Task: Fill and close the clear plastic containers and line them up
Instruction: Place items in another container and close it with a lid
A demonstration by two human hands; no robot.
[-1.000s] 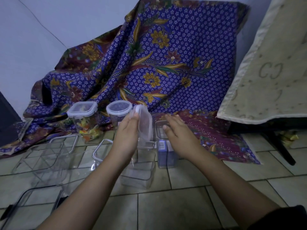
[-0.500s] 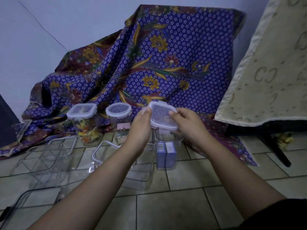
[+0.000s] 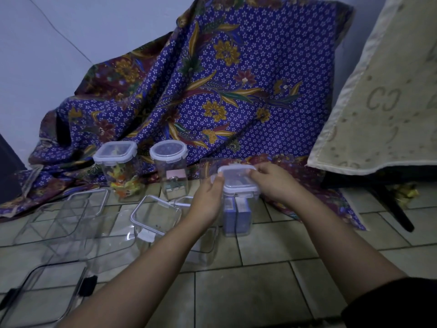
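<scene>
The lid sits atop the upright container. My left hand pinches its 9 o'clock edge and my right hand grips the 3 o'clock edge. Pressing straight down looks next.

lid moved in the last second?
Yes. The lid went right and down: from on edge, left of the blue-box container, to flat on its mouth.

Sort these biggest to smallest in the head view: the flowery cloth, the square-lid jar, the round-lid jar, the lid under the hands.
1. Flowery cloth.
2. Square-lid jar and round-lid jar look about alike, so no ranking between them.
3. Lid held by the left hand and right hand.
</scene>
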